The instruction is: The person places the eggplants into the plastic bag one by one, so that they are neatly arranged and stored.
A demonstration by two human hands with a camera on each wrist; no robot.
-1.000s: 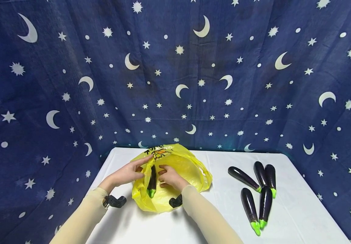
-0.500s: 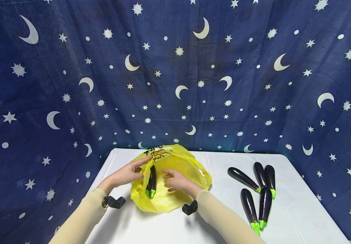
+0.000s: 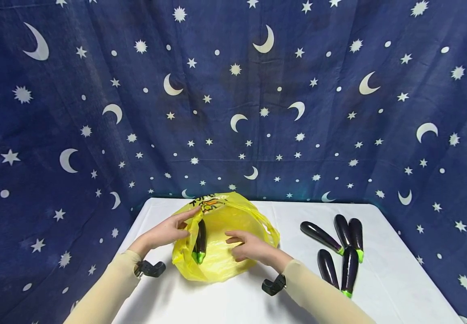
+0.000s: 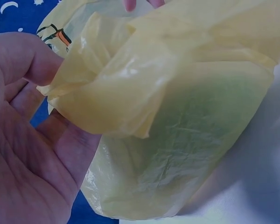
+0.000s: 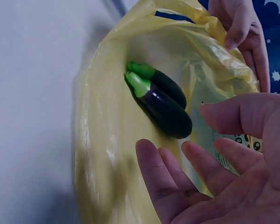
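A yellow plastic bag (image 3: 219,271) lies on the table with its mouth spread toward me. My left hand (image 3: 166,231) holds the left edge of that mouth, thumb and fingers on either side of the film, as the left wrist view shows. Inside the bag, along its left wall, two eggplants (image 5: 165,114) with green stem ends lie side by side. My right hand (image 3: 253,248) hovers at the right part of the bag's mouth, fingers apart and loosely bent, holding nothing. Its palm and fingers (image 5: 158,179) show in front of the eggplants in the right wrist view.
To the right on the white table (image 3: 290,220), several more eggplants lie in a loose group, one (image 3: 320,235) slanting at its left and another (image 3: 350,269) at the front. My right sleeve (image 3: 322,294) covers part of the nearest ones. A blue moon-and-star cloth (image 3: 233,148) hangs behind the table.
My right hand has drawn back to the right, away from the eggplants in the bag. My left hand has kept its place on the bag's edge. The view has shifted slightly.
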